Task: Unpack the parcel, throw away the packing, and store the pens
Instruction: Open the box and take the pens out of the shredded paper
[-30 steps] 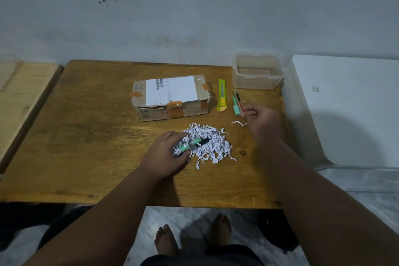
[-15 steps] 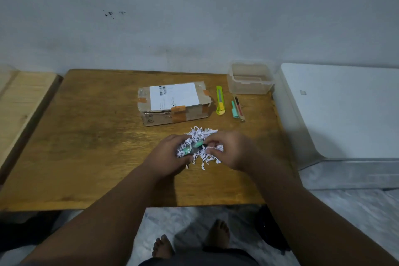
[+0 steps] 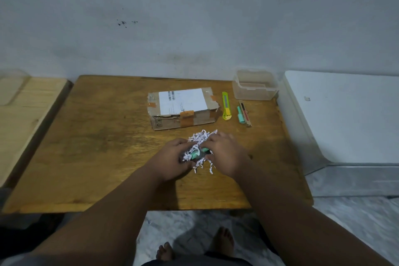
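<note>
Just in front of the parcel box (image 3: 183, 108), both hands, left hand (image 3: 172, 158) and right hand (image 3: 224, 153), gripped a green pen (image 3: 197, 154) amid shredded paper (image 3: 200, 137) on the worktop (image 3: 103, 140); sorting step, next likely freeing it from the shreds.

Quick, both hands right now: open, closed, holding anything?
Left hand: closed on the green pen and some shredded paper.
Right hand: fingers on the same pen's other end, in the shreds; firm grip cannot be told.
</note>
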